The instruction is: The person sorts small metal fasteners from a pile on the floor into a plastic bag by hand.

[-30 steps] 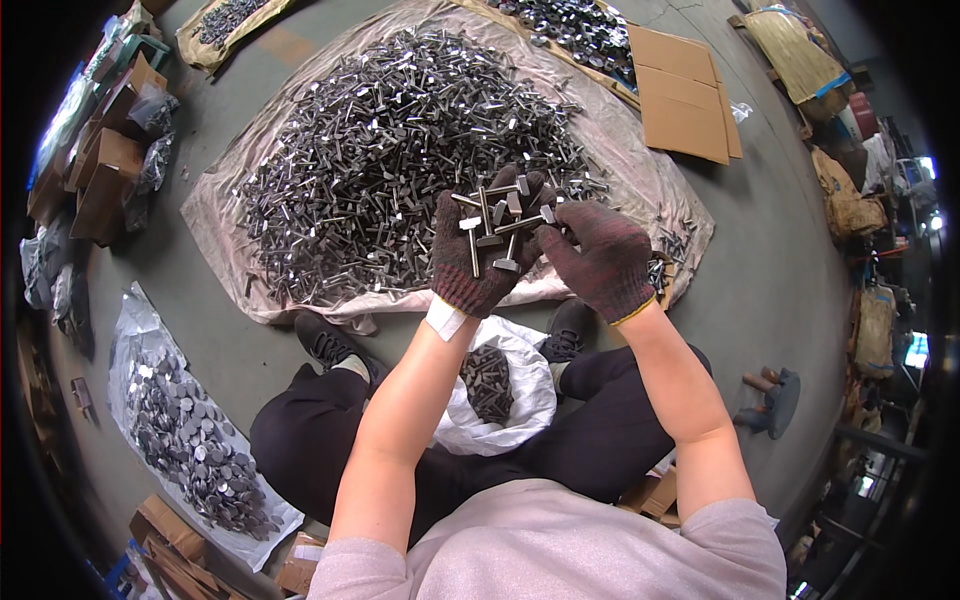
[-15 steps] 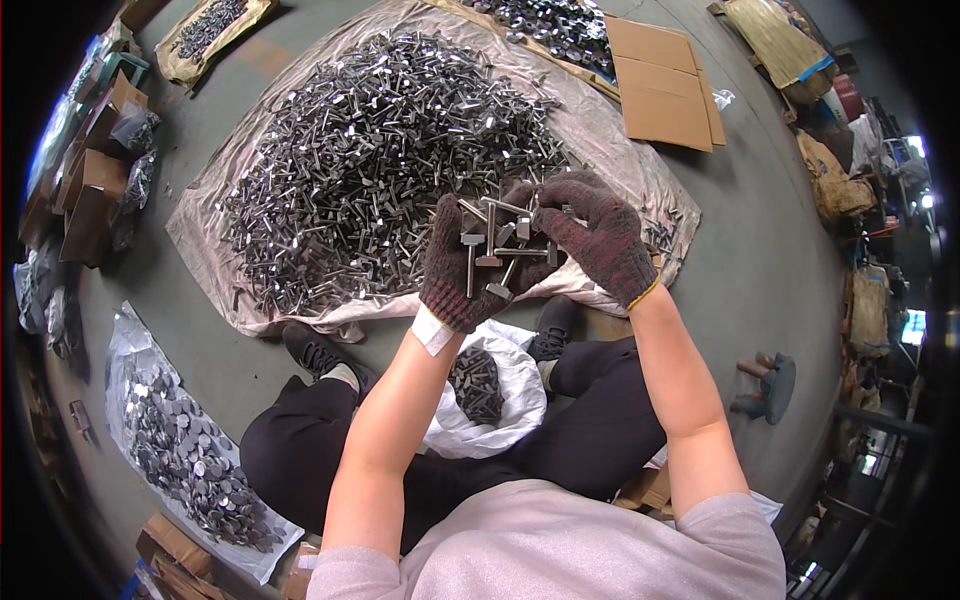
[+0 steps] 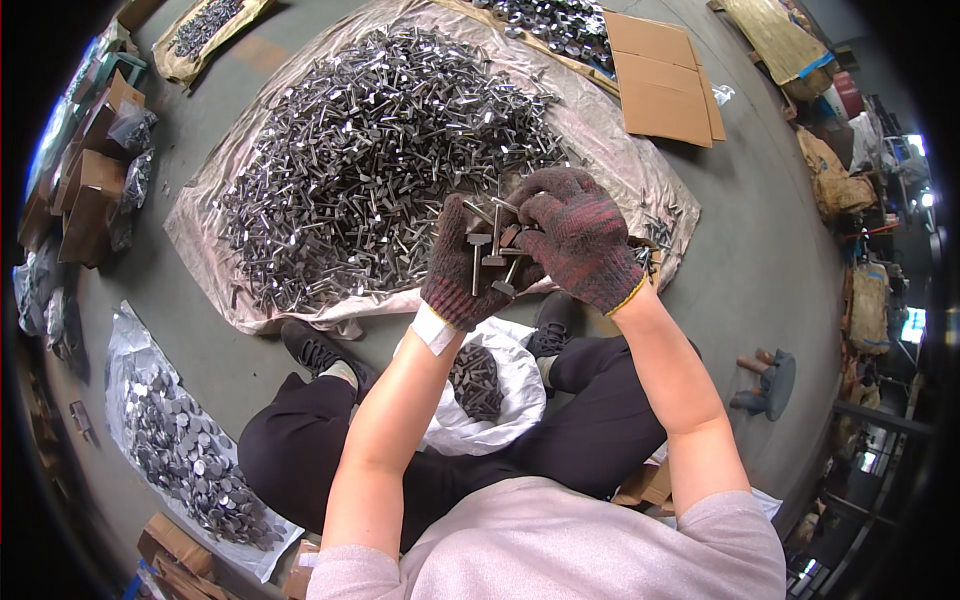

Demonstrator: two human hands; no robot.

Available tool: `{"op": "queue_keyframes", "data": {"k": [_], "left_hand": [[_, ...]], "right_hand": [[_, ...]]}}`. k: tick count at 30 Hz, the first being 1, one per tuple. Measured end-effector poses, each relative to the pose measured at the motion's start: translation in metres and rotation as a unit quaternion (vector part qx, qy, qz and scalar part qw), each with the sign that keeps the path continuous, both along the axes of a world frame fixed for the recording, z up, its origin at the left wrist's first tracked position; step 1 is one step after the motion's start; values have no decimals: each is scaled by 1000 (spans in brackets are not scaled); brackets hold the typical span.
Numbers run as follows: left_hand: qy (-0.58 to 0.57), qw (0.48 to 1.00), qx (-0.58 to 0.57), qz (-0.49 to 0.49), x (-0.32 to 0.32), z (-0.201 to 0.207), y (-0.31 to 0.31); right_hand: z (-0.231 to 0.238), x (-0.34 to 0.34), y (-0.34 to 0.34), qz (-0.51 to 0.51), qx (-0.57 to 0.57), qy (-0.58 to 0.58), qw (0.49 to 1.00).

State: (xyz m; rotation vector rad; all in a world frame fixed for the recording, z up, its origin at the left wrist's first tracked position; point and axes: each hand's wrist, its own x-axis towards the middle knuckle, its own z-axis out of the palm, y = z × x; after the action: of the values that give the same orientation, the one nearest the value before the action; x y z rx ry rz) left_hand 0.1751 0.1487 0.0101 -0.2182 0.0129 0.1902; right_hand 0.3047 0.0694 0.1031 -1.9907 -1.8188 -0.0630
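Observation:
Several metal T-head bolts point(image 3: 476, 262) lie across the palm of my left hand point(image 3: 452, 265), which is in a dark knitted glove with its fingers cupped round them. My right hand point(image 3: 580, 235), gloved the same, bends over these bolts from the right, its fingers closed at their edge on a T-head bolt; part of that bolt is hidden by the glove. Beyond both hands, a large heap of T-head bolts point(image 3: 370, 150) covers a pale cloth point(image 3: 205, 215). Below the hands, between my legs, stands an open white sack point(image 3: 520, 405) with dark metal pieces point(image 3: 476, 385) inside.
At the left, flat metal discs point(image 3: 190, 455) lie on a plastic sheet point(image 3: 125, 365). Flattened cardboard point(image 3: 655, 80) lies at the far right of the cloth. A small stool point(image 3: 778, 386) is on the right. Cardboard boxes point(image 3: 95, 195) line the left side.
My right hand has moved left and inward, over the bolts in my left palm, and now covers some of them. My left hand stays nearly in place.

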Motion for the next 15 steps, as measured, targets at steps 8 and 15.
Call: {"op": "queue_keyframes", "data": {"k": [8,15], "left_hand": [[-12,1000,-7,23,2,-4,4],[21,997,-24,65,-3,0,7]], "right_hand": [[0,9,-12,-43,-60,275,959],[-4,8,-15,11,-14,422,906]]}}
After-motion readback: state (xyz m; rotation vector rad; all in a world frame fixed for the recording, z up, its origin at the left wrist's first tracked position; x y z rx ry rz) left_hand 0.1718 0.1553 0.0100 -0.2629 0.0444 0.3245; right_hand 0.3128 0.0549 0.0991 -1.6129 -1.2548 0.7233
